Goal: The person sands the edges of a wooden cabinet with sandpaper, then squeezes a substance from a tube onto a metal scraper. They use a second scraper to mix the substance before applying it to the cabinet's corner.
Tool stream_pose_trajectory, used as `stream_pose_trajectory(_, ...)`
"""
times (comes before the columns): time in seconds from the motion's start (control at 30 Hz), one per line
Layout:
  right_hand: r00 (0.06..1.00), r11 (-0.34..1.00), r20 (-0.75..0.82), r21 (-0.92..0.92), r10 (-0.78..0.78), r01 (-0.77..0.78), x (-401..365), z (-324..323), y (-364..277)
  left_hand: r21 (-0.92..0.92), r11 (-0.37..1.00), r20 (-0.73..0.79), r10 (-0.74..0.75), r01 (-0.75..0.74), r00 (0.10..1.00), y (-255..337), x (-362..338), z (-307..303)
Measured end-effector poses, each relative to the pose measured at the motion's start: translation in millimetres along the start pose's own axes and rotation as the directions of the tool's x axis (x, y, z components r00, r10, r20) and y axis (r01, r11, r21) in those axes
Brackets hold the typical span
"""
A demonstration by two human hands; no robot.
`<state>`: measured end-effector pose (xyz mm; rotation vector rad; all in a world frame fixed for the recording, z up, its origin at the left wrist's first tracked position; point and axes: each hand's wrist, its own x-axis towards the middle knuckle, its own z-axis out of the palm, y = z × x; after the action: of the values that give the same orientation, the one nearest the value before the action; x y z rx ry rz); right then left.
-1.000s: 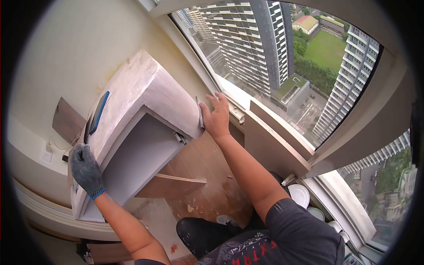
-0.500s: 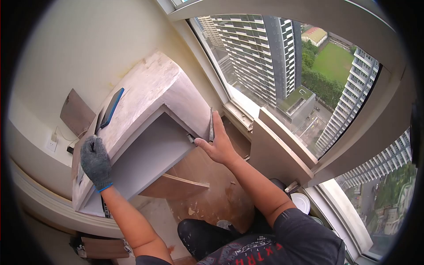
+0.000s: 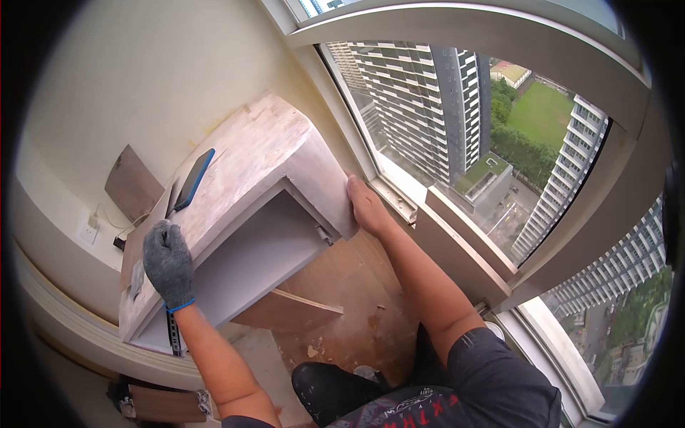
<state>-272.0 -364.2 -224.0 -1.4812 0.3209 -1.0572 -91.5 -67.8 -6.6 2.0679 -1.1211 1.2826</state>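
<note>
A pale, blotchy cabinet (image 3: 246, 143) with an open grey interior stands in front of me. On its top lies a phone (image 3: 194, 178) with a blue edge. My left hand (image 3: 168, 264), in a grey glove with a blue cuff, is curled at the cabinet's near left edge, just below the phone; what its fingers hold, if anything, is hidden. My bare right hand (image 3: 367, 205) lies against the cabinet's right side panel, its fingers mostly stretched out. A metal hinge (image 3: 324, 234) sits inside the cabinet's right edge.
A loose brown board (image 3: 133, 184) leans on the wall at left, near a socket (image 3: 88, 231). Another board (image 3: 289, 312) lies below the cabinet on the dusty floor (image 3: 357, 285). Panels (image 3: 457, 246) stand beneath the large window at right.
My right hand has shifted to lie flat against the side panel; the thin tool seen at it before no longer shows. The cabinet appears slightly farther right in view.
</note>
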Motion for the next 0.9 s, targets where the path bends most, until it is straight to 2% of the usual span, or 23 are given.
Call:
stream_pose_trajectory(0.03,0.989,0.985,0.107,0.125,0.104,-0.117,23.3,-4.6,-1.8,0.007,1.000,0.010,0.012,-0.012,1.000,1.6,-0.4,-1.6)
stream_pose_trajectory(0.1,0.951,0.945,0.158,0.155,0.264,-0.288,30.8,-7.1,-30.2,0.018,1.000,0.017,0.013,-0.014,1.000,4.8,-0.8,-4.7)
stream_pose_trajectory(0.17,0.997,0.998,-0.042,-0.035,-0.058,0.056,9.2,4.3,-34.6,0.029,1.000,0.011,-0.009,0.009,1.000,7.6,-0.1,-5.0)
stream_pose_trajectory(0.3,0.924,0.916,-0.198,-0.307,-0.328,0.259,-39.3,34.4,-53.3,0.016,1.000,-0.003,-0.017,0.017,1.000,11.9,0.9,-5.5)
stream_pose_trajectory(0.33,0.924,0.898,-0.175,-0.352,-0.340,0.264,-29.9,35.7,-62.7,0.023,1.000,-0.010,-0.002,0.002,1.000,10.7,1.4,-4.6)
stream_pose_trajectory(0.43,0.973,0.970,-0.063,-0.120,-0.220,0.211,29.7,25.0,-91.7,0.000,1.000,-0.001,0.009,-0.009,1.000,12.0,1.2,-5.2)
stream_pose_trajectory(0.53,0.954,0.950,-0.066,-0.136,-0.292,0.282,33.7,30.7,-98.7,0.020,1.000,0.025,-0.004,0.003,1.000,12.2,-1.4,-9.8)
stream_pose_trajectory(0.67,0.824,0.813,-0.195,-0.390,-0.532,0.432,-18.3,56.2,-103.6,0.012,0.999,-0.048,0.053,-0.053,0.997,13.4,1.5,-6.5)
stream_pose_trajectory(0.77,0.917,0.911,-0.164,-0.270,-0.364,0.313,27.6,45.2,-121.5,0.017,0.999,-0.019,0.033,-0.032,0.999,14.2,2.3,-8.0)
stream_pose_trajectory(0.83,0.974,0.978,0.137,-0.085,-0.179,0.192,53.1,21.8,-169.3,0.039,0.996,-0.049,0.078,-0.076,0.996,10.8,1.3,-4.9)
stream_pose_trajectory(0.87,0.968,0.961,0.003,-0.118,-0.251,0.249,56.3,32.4,-154.5,0.053,0.994,-0.070,0.101,-0.098,0.992,7.9,1.1,-5.1)
stream_pose_trajectory(0.9,0.937,0.921,-0.078,-0.226,-0.341,0.317,46.7,45.7,-142.5,0.039,0.995,-0.068,0.092,-0.089,0.993,6.2,0.7,-6.5)
